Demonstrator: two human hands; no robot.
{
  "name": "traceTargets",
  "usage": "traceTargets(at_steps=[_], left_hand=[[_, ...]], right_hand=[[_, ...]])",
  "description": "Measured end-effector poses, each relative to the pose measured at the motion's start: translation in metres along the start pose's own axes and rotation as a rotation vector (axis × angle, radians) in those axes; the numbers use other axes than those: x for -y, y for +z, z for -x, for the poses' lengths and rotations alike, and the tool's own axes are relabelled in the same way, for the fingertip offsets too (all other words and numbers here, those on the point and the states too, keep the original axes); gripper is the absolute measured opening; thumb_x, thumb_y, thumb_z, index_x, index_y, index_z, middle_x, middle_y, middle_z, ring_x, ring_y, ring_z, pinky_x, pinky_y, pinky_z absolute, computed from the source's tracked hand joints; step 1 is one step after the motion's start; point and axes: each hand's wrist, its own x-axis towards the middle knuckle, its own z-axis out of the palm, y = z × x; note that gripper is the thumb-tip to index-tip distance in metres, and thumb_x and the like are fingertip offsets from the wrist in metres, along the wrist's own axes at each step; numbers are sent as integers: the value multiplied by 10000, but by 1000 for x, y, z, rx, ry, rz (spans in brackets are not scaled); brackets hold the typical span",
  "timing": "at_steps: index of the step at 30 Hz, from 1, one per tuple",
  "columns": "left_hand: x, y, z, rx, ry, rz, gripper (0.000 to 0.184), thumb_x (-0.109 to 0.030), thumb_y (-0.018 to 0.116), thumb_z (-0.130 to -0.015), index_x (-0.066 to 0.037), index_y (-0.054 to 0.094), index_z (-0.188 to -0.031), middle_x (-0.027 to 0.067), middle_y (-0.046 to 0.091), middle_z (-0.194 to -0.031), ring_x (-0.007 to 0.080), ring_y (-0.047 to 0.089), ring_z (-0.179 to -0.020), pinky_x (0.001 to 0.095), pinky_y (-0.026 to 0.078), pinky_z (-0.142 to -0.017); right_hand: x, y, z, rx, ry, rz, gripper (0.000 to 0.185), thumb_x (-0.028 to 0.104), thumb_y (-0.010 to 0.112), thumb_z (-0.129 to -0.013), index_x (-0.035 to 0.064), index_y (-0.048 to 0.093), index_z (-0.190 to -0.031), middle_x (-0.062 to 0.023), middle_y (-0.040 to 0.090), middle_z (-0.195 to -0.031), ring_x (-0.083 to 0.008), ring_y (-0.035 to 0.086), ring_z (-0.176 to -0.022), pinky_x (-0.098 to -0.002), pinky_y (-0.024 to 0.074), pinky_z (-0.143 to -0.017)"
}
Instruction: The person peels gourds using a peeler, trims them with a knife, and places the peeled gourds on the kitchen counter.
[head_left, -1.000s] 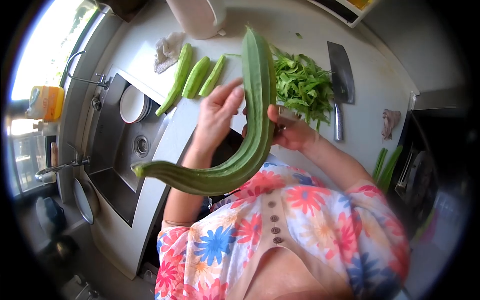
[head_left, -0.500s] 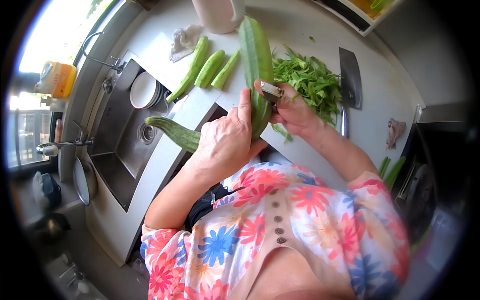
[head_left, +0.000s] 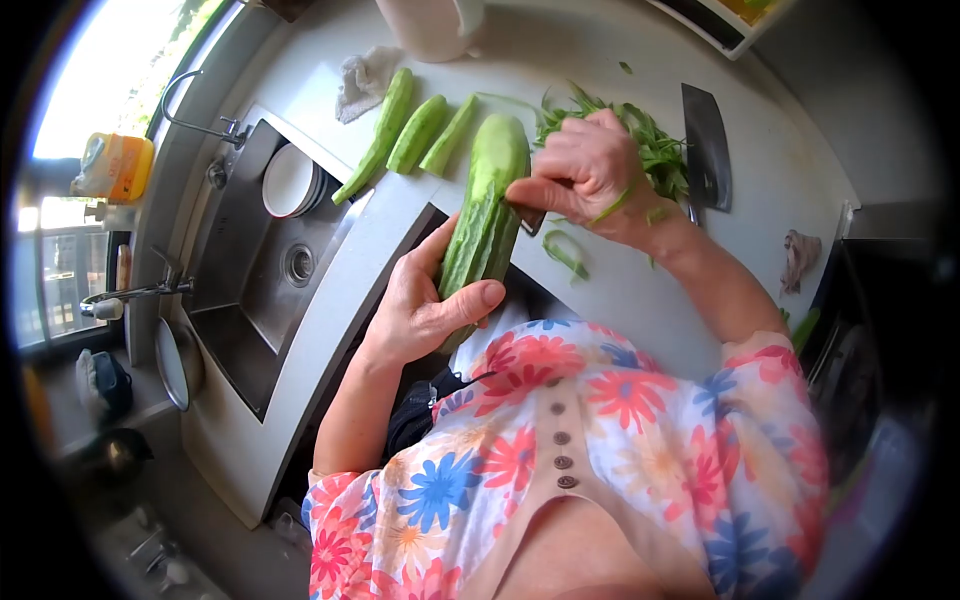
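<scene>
My left hand [head_left: 420,310] is wrapped around the lower part of a thick ribbed green luffa [head_left: 485,220], which I hold tilted over the counter's front edge. Its upper end is pale and peeled, while dark ridged skin covers the lower part. In my right hand [head_left: 590,175] is a peeler [head_left: 532,217], mostly hidden by the fingers, its metal end beside the luffa's right side. Thin green peel strips hang near the right wrist. Behind that hand lies a heap of green peelings [head_left: 655,150]. Three peeled luffa pieces [head_left: 416,135] lie to the left.
A cleaver [head_left: 707,150] lies right of the peelings. The steel sink [head_left: 245,290] at left holds stacked bowls [head_left: 290,182]. A white jug [head_left: 435,25] and a crumpled cloth [head_left: 365,82] stand at the back. One loose peel [head_left: 566,254] rests near the counter's edge.
The luffa has come lower and towards me; its peeled end now faces up and the curved tail at left is out of sight. My right hand moved up and right, my left hand lower.
</scene>
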Motion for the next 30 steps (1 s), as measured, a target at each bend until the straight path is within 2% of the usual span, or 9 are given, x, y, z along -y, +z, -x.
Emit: traceTargets(at_steps=[3,9,12,18,21,24,25,28,30], left_hand=[[1,0,-3,19,-9,-30,730,-211,749,-770,13,376,-1356,7,579,-899,64,543,-707,202,460,-631],[9,-5,-4,33,41,-71,789,-209,762,-740,52,351,-1361,44,576,-1030,85,522,-915,223,427,-817],[3,-10,-2,61,62,-106,798,-213,765,-732,58,352,-1359,51,571,-1059,100,511,-963,239,409,-869],[0,-2,-14,70,-15,-321,804,-236,753,-717,65,356,-1348,96,612,-998,135,560,-916,264,432,-849],[-6,-3,-14,85,12,-459,820,-259,755,-701,68,360,-1341,129,628,-940,166,600,-866,277,450,-821],[-4,-6,-12,85,81,-518,822,-264,753,-694,73,364,-1335,148,633,-903,200,626,-829,285,463,-798],[-5,-7,-11,88,108,-544,818,-263,751,-696,74,365,-1333,150,635,-898,208,631,-823,286,465,-791],[-9,-2,-12,97,88,-585,817,-261,751,-695,79,365,-1330,155,636,-878,223,638,-806,293,472,-772],[-11,-1,-14,107,77,-619,819,-259,752,-694,81,364,-1330,159,635,-865,230,641,-798,297,476,-762]], right_hand=[[4,4,-5,-85,-196,59,378,420,700,-733,156,505,-545,25,424,-550,-168,448,-586,-322,322,-665],[-43,10,-5,-129,-192,245,390,432,708,-715,147,504,-545,25,448,-559,-163,463,-590,-325,334,-663],[-92,-10,0,-116,348,37,438,497,663,-734,149,507,-517,29,468,-551,-170,502,-608,-348,343,-676],[-11,-5,-5,42,-175,13,384,424,713,-718,135,514,-561,23,472,-576,-168,480,-616,-312,323,-677],[-24,-4,-3,59,-185,98,385,407,715,-726,122,528,-547,10,483,-556,-176,475,-590,-319,332,-655],[-83,-14,-1,28,145,140,457,513,666,-719,121,553,-513,1,521,-518,-176,528,-528,-329,370,-557],[-85,-18,-1,-70,109,-24,450,499,676,-718,107,582,-519,-10,541,-505,-174,509,-468,-327,357,-489],[-51,-16,1,72,174,-253,455,507,671,-725,115,567,-520,-5,524,-511,-172,523,-516,-326,369,-555],[-34,-8,3,134,-5,-91,464,520,660,-738,123,547,-524,-8,496,-517,-177,532,-582,-326,361,-653]])
